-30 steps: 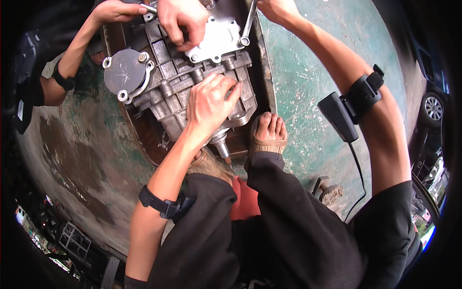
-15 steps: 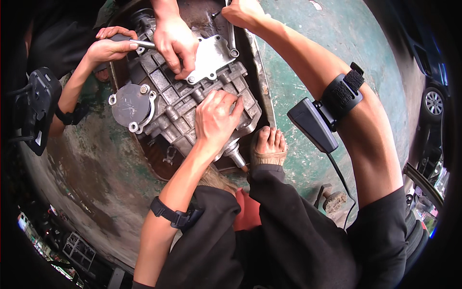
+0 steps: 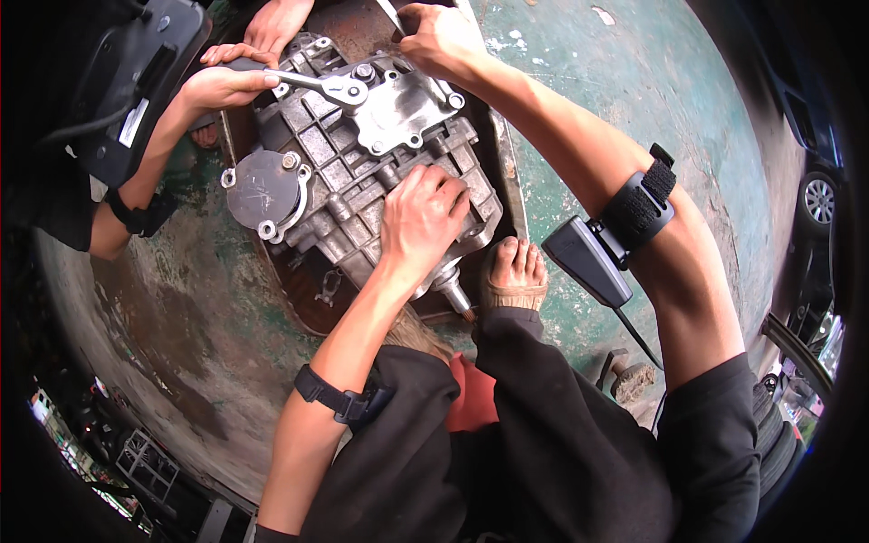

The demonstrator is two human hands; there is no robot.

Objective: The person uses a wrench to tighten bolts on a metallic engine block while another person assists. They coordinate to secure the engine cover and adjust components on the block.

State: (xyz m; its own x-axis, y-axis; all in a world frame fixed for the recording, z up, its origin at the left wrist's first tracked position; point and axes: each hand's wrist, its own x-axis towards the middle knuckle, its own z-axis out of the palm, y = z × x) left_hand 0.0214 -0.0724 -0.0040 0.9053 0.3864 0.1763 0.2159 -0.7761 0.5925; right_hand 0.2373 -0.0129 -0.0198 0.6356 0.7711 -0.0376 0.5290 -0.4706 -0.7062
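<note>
A grey cast-metal gearbox lies below me, ribbed on top, with a shiny cover plate bolted near its far side. My left hand rests on the near ribs, its fingers curled against the casing. At the far right corner my right hand is closed around a slim metal wrench; the wrench's far end sticks out past the fingers, and its other end seems to reach a bolt on the cover's right corner. Across from me, a co-worker's hand holds a ratchet with its head over the cover's left bolt.
The gearbox sits in a rusty metal tray on a worn green floor. My bare foot is beside its right edge. A round dark cover juts out on the left, and a shaft points toward me. The co-worker's other hand is beyond.
The co-worker's upper hand has drawn back off the cover plate, and the ratchet head now sits over a bolt there. My right hand has swung the wrench leftward; my left hand stays on the casing.
</note>
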